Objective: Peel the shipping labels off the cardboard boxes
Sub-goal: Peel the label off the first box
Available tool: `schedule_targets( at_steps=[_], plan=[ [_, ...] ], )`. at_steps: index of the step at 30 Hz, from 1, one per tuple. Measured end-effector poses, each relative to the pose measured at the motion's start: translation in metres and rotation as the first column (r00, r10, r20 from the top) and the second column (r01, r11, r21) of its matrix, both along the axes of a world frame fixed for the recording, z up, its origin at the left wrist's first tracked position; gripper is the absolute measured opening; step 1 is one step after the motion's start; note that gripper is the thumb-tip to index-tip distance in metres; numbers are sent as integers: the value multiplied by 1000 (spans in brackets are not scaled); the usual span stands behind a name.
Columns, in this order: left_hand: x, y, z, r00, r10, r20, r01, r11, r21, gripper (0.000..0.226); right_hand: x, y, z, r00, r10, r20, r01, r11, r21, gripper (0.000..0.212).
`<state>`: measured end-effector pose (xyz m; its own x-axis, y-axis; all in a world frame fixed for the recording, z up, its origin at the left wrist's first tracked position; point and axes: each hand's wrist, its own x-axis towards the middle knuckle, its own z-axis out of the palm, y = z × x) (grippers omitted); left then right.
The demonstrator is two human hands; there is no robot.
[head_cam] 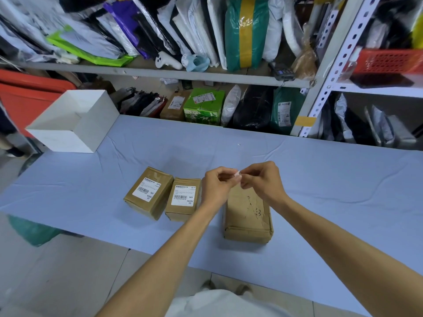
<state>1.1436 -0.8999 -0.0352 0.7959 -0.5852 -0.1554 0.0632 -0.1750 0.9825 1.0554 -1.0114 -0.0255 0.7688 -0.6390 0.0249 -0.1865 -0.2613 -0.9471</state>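
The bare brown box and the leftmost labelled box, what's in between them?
In the head view, a third cardboard box, its shipping label still on, sits between them, its right edge behind the left hand.

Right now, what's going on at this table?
A person stands at a blue-covered table with three cardboard boxes. The left hand and right hand together pinch a small white scrap, seemingly crumpled sticker paper, above the right box, whose top shows no label. The left box still carries its label, and so does the middle box.
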Motion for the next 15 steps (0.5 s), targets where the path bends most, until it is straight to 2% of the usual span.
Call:
schedule_targets(
  at_steps=[2,4,7,9,12,15],
  plan=[
    [2,2,-1,993,33,109,-37,999,34,14,3,5,-2,1000,4,19,-6,995,100,3],
    [5,4,-2,977,68,200,-81,995,56,9,6,10,-4,1000,-3,25,-1,988,156,14],
    [11,6,-2,952,82,295,-115,988,99,7,9,15,-2,1000,15,-3,-14,987,163,22],
    [14,6,-2,947,88,308,-129,985,116,11,10,18,0,997,59,-47,-59,998,12,19],
    [15,5,-2,955,94,280,-135,982,131,14,11,21,6,992,105,-63,-117,967,-227,14],
    [15,5,-4,983,120,137,-135,986,101,20,9,16,9,975,175,-137,-217,876,-431,13]
  ],
)
